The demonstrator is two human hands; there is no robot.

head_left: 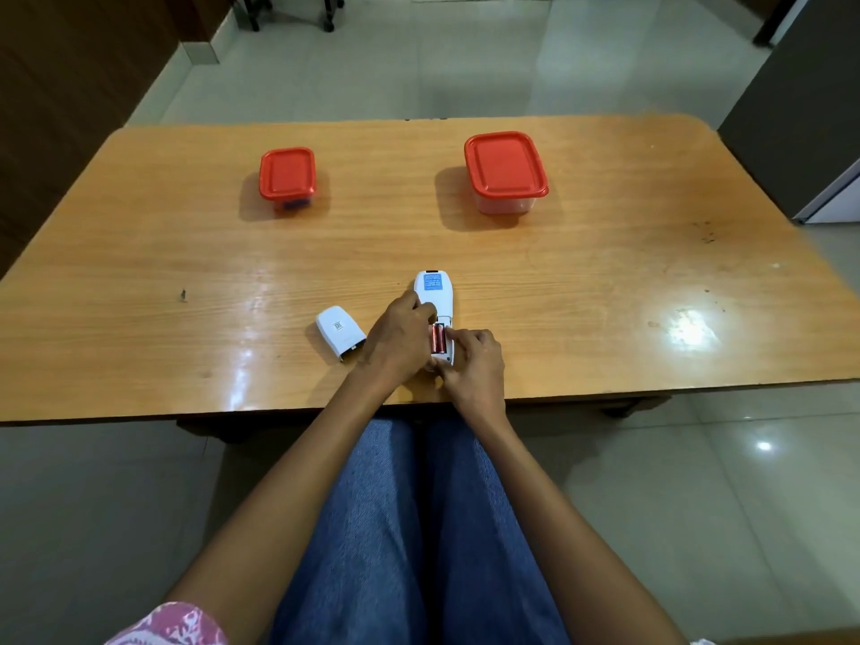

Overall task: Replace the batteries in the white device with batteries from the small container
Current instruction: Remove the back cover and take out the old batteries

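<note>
The white device (434, 295) lies face down near the table's front edge, its battery bay uncovered. Two red batteries (438, 339) sit side by side in the bay. My left hand (398, 339) grips the device's left side, fingers curled over its edge. My right hand (474, 365) holds the device's near right end, with its index fingertip touching the batteries' right edge. The white battery cover (339, 332) lies on the table just left of my left hand. The small container (287, 176) with a red lid stands closed at the back left.
A larger clear container (505, 172) with a red lid stands closed at the back right. The wooden table (605, 281) is glossy, with a light glare at the right. My legs in blue jeans are below the front edge.
</note>
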